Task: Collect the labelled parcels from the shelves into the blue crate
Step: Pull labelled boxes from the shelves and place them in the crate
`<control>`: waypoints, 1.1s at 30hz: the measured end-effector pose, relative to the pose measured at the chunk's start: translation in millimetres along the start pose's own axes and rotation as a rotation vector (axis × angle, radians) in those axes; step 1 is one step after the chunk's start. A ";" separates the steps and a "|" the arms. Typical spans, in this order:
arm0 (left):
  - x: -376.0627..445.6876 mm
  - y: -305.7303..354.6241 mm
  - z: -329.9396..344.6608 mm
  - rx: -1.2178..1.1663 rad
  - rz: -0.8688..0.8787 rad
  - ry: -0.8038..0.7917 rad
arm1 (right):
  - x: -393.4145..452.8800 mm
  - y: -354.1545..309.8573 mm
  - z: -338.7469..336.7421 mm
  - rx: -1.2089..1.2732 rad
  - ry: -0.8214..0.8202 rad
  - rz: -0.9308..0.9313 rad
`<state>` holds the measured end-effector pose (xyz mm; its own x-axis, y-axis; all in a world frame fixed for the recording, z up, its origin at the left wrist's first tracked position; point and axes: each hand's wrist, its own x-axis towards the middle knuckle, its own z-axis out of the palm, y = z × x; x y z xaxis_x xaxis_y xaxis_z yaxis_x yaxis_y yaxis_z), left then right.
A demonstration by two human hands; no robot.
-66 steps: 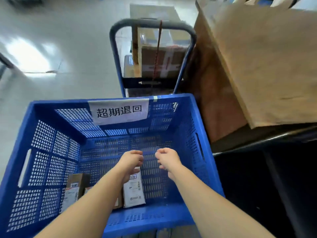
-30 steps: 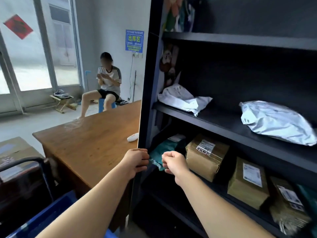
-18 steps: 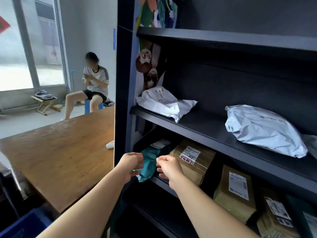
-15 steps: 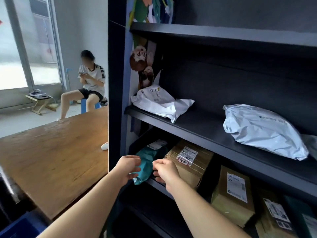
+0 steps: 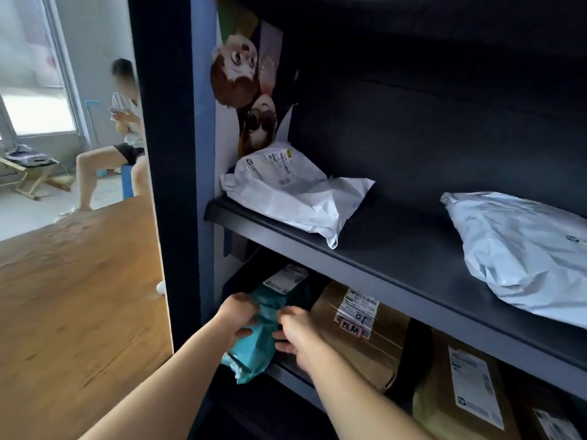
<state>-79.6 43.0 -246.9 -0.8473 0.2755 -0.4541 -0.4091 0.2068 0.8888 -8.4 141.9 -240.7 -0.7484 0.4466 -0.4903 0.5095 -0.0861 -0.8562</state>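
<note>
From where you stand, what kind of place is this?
Probably a parcel pickup station or small courier depot: dark shelves hold labelled cardboard boxes and white mailer bags, and both hands grip a teal mailer bag.

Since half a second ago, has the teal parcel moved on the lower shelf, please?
Cannot tell. Both hands now hold the teal parcel, but its white label lies beside the brown box as before, and the camera itself has moved in.
</note>
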 end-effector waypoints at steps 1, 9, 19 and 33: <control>9.6 0.5 -0.1 0.024 -0.001 -0.003 | 9.8 -0.6 3.8 0.000 0.005 0.017; 81.0 -3.4 10.7 0.201 -0.036 -0.058 | 67.1 -1.7 24.1 -0.052 0.027 0.168; 98.9 -27.4 10.5 0.082 -0.163 -0.033 | 97.3 15.8 18.0 0.081 0.131 0.232; 69.2 -57.2 -6.8 -0.117 -0.015 0.039 | 102.9 49.9 32.3 0.006 0.226 0.108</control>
<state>-117.1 43.9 -328.8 -0.8523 0.2360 -0.4667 -0.4568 0.0989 0.8841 -73.8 154.8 -339.2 -0.5755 0.6223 -0.5306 0.5782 -0.1493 -0.8021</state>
